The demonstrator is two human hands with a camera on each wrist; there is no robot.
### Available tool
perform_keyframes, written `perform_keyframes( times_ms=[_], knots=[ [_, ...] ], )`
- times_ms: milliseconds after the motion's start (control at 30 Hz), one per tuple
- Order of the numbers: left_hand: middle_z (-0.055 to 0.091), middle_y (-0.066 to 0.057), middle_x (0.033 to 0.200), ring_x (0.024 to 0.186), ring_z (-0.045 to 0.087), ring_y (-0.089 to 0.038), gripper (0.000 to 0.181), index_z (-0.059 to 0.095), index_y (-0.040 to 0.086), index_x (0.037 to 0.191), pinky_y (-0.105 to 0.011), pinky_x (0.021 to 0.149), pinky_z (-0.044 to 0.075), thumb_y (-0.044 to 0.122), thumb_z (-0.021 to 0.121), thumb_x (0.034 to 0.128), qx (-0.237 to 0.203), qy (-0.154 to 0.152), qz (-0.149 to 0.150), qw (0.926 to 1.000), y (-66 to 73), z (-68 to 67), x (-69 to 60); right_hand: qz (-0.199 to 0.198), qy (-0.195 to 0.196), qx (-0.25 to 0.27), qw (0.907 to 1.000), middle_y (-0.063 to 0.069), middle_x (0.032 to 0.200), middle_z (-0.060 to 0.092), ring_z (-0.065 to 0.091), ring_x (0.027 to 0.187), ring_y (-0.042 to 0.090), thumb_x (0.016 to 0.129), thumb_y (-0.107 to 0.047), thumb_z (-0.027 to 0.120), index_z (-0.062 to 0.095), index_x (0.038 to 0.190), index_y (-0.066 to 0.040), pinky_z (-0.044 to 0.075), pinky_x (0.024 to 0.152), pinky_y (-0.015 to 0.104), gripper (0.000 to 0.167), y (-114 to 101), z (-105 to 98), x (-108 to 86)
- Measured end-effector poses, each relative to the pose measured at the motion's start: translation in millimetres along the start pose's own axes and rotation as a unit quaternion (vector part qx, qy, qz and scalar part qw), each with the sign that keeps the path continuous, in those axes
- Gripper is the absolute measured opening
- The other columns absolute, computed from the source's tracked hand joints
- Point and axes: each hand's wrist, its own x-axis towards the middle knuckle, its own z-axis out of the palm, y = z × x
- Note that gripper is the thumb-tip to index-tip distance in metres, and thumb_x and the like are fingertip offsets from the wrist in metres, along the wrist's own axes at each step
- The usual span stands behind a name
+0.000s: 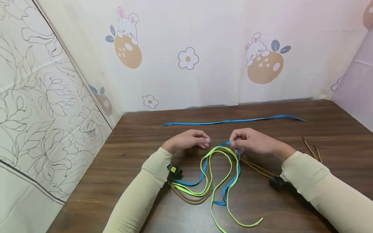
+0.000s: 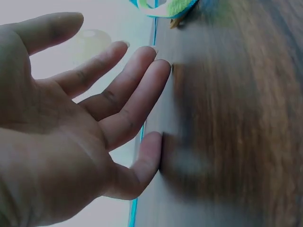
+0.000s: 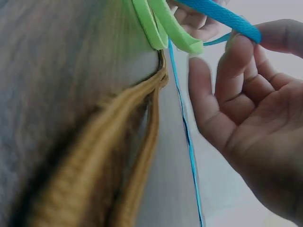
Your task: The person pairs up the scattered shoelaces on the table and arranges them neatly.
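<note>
My right hand [image 1: 254, 141] pinches a flat blue shoelace [image 3: 218, 13] between thumb and fingers, lifting a bend of it just above the table. Beside that bend, yellow-green laces [image 1: 237, 176] and brown laces [image 1: 192, 202] lie looped together on the wood. The blue lace runs among them and trails off under the left wrist. To the left of the loops hovers my left hand [image 1: 187, 140], with loosely bent fingers and nothing in its grasp, as the left wrist view also shows. The laces' left ends are hidden behind the left forearm.
A second blue lace [image 1: 215, 122] stretches across the back of the dark wooden table [image 1: 122, 155]. Brown lace ends [image 1: 316, 153] emerge beyond the right forearm. A patterned wall covering [image 1: 215, 84] stands behind the table, with a flowered panel [image 1: 55, 97] at the left.
</note>
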Motion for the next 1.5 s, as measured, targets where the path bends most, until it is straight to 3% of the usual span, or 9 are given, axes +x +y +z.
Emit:
perform_keyframes(
  times_ms=[167, 300, 433, 600, 867, 1200, 1333, 1500],
  knots=[
    [0.070, -0.003, 0.115, 0.108, 0.065, -0.018, 0.039, 0.065, 0.009, 0.131, -0.036, 0.101, 0.046, 0.034, 0.059, 0.1016, 0.034, -0.026, 0.035, 0.9985, -0.1, 4.6, 1.3, -0.019, 0.014, 0.009, 0.9997, 0.013, 0.077, 0.061, 0.055, 0.066, 0.036, 0.104, -0.010, 0.054, 0.059, 0.101, 0.006, 0.052, 0.061, 0.039, 0.018, 1, 3, 0.1],
    [0.068, -0.002, 0.122, 0.112, 0.061, -0.014, 0.039, 0.065, 0.014, 0.132, -0.033, 0.099, 0.046, 0.038, 0.060, 0.1006, 0.046, -0.049, 0.064, 0.9957, 0.5, 8.7, 1.1, -0.024, 0.028, 0.019, 0.9991, 0.014, 0.079, 0.063, 0.058, 0.069, 0.035, 0.104, -0.011, 0.055, 0.060, 0.102, 0.006, 0.053, 0.063, 0.041, 0.018, 2, 3, 0.3],
    [0.065, -0.002, 0.129, 0.115, 0.059, -0.011, 0.037, 0.066, 0.017, 0.130, -0.032, 0.098, 0.047, 0.037, 0.060, 0.1008, 0.047, -0.058, 0.091, 0.9931, 1.8, 11.8, 0.3, -0.028, 0.046, 0.028, 0.9982, 0.015, 0.082, 0.064, 0.061, 0.070, 0.032, 0.103, -0.011, 0.056, 0.059, 0.103, 0.008, 0.055, 0.065, 0.042, 0.019, 1, 3, 0.3],
    [0.067, 0.001, 0.124, 0.114, 0.059, -0.012, 0.033, 0.069, 0.016, 0.127, -0.032, 0.096, 0.049, 0.034, 0.061, 0.1003, 0.054, -0.062, 0.116, 0.9898, 4.2, 14.2, 0.4, -0.046, 0.033, 0.060, 0.9966, 0.017, 0.085, 0.066, 0.064, 0.072, 0.025, 0.104, -0.008, 0.054, 0.058, 0.104, 0.008, 0.058, 0.068, 0.044, 0.017, 1, 1, 0.6],
    [0.064, -0.005, 0.131, 0.113, 0.059, -0.011, 0.044, 0.062, 0.011, 0.135, -0.032, 0.095, 0.049, 0.034, 0.063, 0.0982, 0.063, -0.053, 0.116, 0.9898, 6.9, 15.2, 0.0, -0.059, -0.004, 0.099, 0.9933, 0.023, 0.087, 0.066, 0.068, 0.076, 0.037, 0.104, -0.007, 0.054, 0.057, 0.107, 0.008, 0.057, 0.073, 0.050, 0.016, -1, 2, 4.3],
    [0.066, 0.003, 0.120, 0.112, 0.061, -0.010, 0.040, 0.058, 0.013, 0.135, -0.029, 0.094, 0.050, 0.027, 0.066, 0.0983, 0.047, -0.048, 0.122, 0.9903, 15.2, 21.3, 1.7, -0.076, -0.009, 0.115, 0.9904, 0.024, 0.087, 0.066, 0.069, 0.075, 0.036, 0.102, -0.003, 0.055, 0.056, 0.107, 0.015, 0.058, 0.077, 0.048, 0.018, -5, 7, 3.7],
    [0.069, 0.001, 0.109, 0.101, 0.062, -0.012, 0.033, 0.063, 0.012, 0.128, -0.027, 0.087, 0.051, 0.026, 0.067, 0.0981, 0.060, -0.062, 0.132, 0.9875, 17.7, 23.1, 3.5, -0.084, -0.011, 0.112, 0.9900, 0.022, 0.087, 0.068, 0.070, 0.076, 0.034, 0.102, -0.001, 0.054, 0.059, 0.107, 0.012, 0.058, 0.074, 0.047, 0.015, -6, 9, 1.4],
    [0.064, 0.001, 0.086, 0.079, 0.055, -0.013, 0.018, 0.070, 0.013, 0.106, -0.025, 0.071, 0.046, 0.029, 0.067, 0.0983, 0.086, -0.079, 0.140, 0.9832, 18.3, 24.1, 4.2, -0.097, -0.016, 0.097, 0.9904, 0.021, 0.089, 0.069, 0.070, 0.076, 0.035, 0.102, -0.001, 0.054, 0.062, 0.107, 0.007, 0.058, 0.072, 0.047, 0.013, -8, 10, 2.1]
  ],
)
